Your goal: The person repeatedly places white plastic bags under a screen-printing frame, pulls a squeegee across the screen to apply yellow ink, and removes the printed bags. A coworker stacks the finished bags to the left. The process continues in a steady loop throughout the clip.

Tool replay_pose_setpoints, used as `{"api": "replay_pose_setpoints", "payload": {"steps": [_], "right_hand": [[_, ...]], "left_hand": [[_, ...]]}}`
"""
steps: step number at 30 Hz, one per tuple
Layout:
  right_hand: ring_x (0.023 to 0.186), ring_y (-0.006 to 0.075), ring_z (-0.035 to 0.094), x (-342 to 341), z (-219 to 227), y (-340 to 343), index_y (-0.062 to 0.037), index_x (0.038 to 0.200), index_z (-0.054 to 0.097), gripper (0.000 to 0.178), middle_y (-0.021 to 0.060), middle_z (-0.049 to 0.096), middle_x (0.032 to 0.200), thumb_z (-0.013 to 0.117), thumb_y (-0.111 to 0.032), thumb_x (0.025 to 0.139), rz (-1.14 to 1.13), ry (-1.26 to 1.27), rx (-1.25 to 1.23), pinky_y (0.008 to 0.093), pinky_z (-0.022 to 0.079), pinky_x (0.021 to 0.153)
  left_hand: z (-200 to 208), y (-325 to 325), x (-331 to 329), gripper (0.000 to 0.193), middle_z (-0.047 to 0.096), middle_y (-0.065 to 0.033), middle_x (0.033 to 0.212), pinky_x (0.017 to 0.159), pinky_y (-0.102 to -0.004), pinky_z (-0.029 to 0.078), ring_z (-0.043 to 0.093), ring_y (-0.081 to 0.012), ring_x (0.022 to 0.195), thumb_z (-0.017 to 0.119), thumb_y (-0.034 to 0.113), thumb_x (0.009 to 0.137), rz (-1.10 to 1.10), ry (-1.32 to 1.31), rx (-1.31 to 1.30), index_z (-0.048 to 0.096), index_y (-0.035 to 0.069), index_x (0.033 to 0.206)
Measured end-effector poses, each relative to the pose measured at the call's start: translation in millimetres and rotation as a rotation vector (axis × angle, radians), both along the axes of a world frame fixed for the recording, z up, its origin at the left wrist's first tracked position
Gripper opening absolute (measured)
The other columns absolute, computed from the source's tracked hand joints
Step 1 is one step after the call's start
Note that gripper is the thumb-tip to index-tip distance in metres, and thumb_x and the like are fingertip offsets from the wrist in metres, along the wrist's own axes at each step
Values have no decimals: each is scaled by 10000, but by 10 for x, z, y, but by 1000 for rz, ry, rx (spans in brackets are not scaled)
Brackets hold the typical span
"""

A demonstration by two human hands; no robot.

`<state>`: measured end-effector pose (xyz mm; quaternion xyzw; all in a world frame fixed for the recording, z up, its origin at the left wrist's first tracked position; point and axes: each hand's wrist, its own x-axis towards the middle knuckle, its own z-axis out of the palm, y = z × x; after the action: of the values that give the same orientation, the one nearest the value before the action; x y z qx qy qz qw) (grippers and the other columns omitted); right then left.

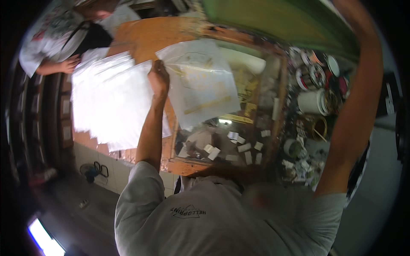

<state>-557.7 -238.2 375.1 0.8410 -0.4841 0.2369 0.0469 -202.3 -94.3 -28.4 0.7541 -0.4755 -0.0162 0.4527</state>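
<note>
My left hand [159,80] is closed on the upper left edge of a clear plastic bag [200,81] with a pale yellow print. The bag lies partly over a glass-topped panel [192,155] set in the wooden table. Just left of this hand spreads a fanned stack of shiny clear plastic bags [111,102], washed out by glare. My right arm reaches up along the right side to the raised green printing screen [273,19]. My right hand [348,5] is at the screen's outer edge, cut off by the picture's rim, so its fingers are hidden.
Tubs, a white bucket [311,102] and jars crowd the right side. Small pale pieces [213,153] show at the glass panel's near end. Another person [55,47] stands at far left, one hand by the stack. A blue fan [89,172] sits on the floor.
</note>
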Motion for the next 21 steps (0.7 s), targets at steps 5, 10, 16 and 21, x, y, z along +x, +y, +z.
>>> {"api": "replay_pose_setpoints", "payload": {"steps": [5, 10, 16, 21], "right_hand": [[1261, 233, 600, -276, -192, -154, -39, 1366, 653, 669, 147, 663, 1334, 629, -584, 978, 8, -197, 191, 347, 406, 1098], [1260, 226, 593, -243, -233, -69, -36, 1389, 640, 715, 151, 658, 1351, 633, -610, 963, -64, -227, 244, 329, 401, 1106], [1211, 201, 605, -177, -210, 122, -19, 1345, 664, 655, 118, 688, 1294, 607, -571, 998, 7, -171, 204, 295, 401, 1086], [1056, 323, 657, 120, -246, 469, 11, 1121, 724, 584, 216, 715, 1137, 545, -538, 1032, 119, -88, 109, 418, 496, 934]], "left_hand": [[331, 871, 2007, 311, 686, -254, 1193, 908, -469, 541, 664, -410, 1088, 627, 202, 995, 389, -301, 136, 665, 35, 1255], [279, 1709, 1803, 488, 468, -297, 1486, 1134, -614, 336, 424, -455, 1386, 645, 226, 973, 328, -567, 184, 569, 54, 1423], [-491, 1867, -597, 587, 143, -251, 1694, 1144, -809, 38, 55, -486, 1567, 426, 428, 1069, -278, -420, 495, 347, 217, 1612], [-540, 1146, -1745, 601, 141, -232, 1705, 1149, -803, 11, 27, -475, 1574, 400, 450, 1067, -535, -402, 459, 368, 196, 1611]]}}
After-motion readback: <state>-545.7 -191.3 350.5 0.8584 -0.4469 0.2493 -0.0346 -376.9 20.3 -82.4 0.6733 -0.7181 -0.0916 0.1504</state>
